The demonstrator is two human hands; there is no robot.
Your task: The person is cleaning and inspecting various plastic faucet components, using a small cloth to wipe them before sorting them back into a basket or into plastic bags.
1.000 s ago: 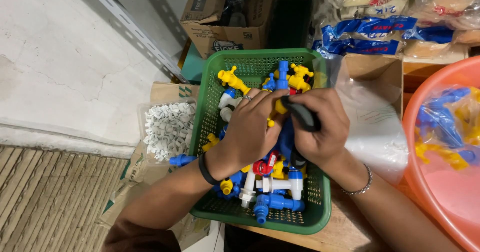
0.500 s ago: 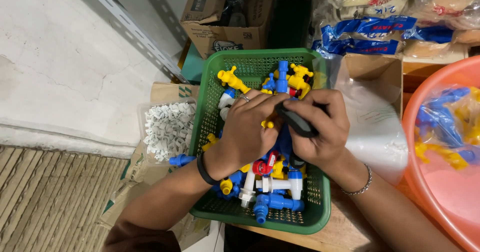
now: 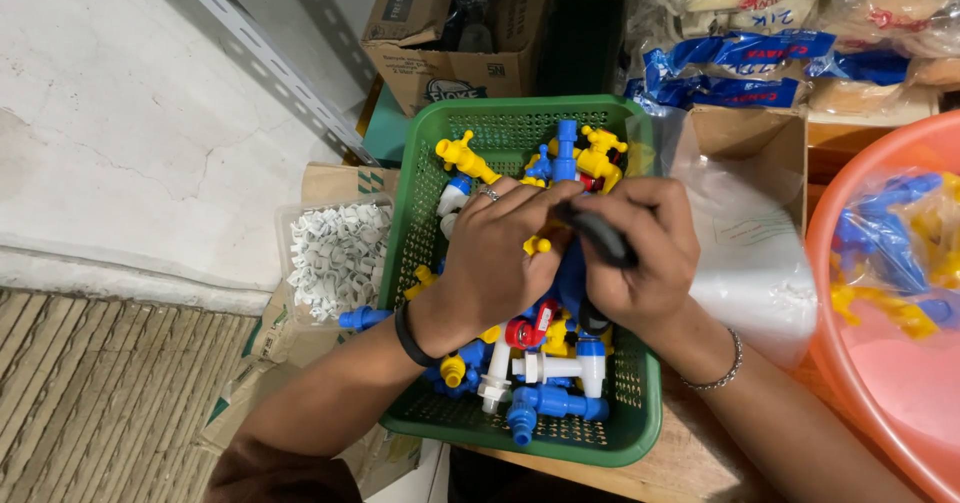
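Over the green basket (image 3: 640, 433), right-hand fingers (image 3: 640, 213) wrap a black marker (image 3: 603, 238).

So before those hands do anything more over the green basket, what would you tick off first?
1. Left hand over the green basket, on the plastic taps: ok.
2. Right hand closed round a dark tool: ok.
3. What the dark tool is: cannot tell.
4. What lies between the two hands: cannot tell, hidden.
5. All taps inside the basket: not ok, a blue piece pokes out at its left side.
6. Orange tub apart from both hands: ok.
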